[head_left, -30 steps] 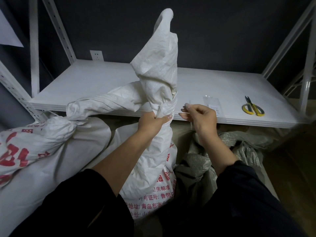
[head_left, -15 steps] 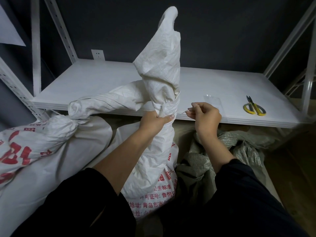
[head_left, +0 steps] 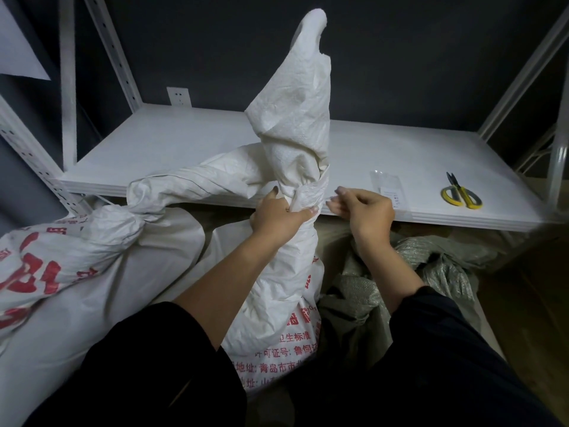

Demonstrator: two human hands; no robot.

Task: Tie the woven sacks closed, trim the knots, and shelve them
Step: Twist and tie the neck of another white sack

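Note:
A white woven sack (head_left: 286,291) with red print stands upright in front of me, its twisted top rising above the shelf (head_left: 191,149). My left hand (head_left: 278,215) grips the gathered neck of this sack, thumb and fingers curled round it. Just to its right, my right hand (head_left: 363,209) pinches the end of a thin white tie that runs to the neck. A second white sack (head_left: 61,272) lies on its side at the left, its neck bunched and resting near the shelf edge.
Yellow-handled scissors (head_left: 461,194) lie on the white shelf at the right, with a small clear packet (head_left: 388,188) beside them. Grey-green woven sacks (head_left: 409,266) are heaped on the floor at the right. White rack uprights (head_left: 68,81) frame both sides.
My right hand has drawn slightly right and down with the tie end. The sack top has swayed a little to the right. My left hand keeps its grip on the neck.

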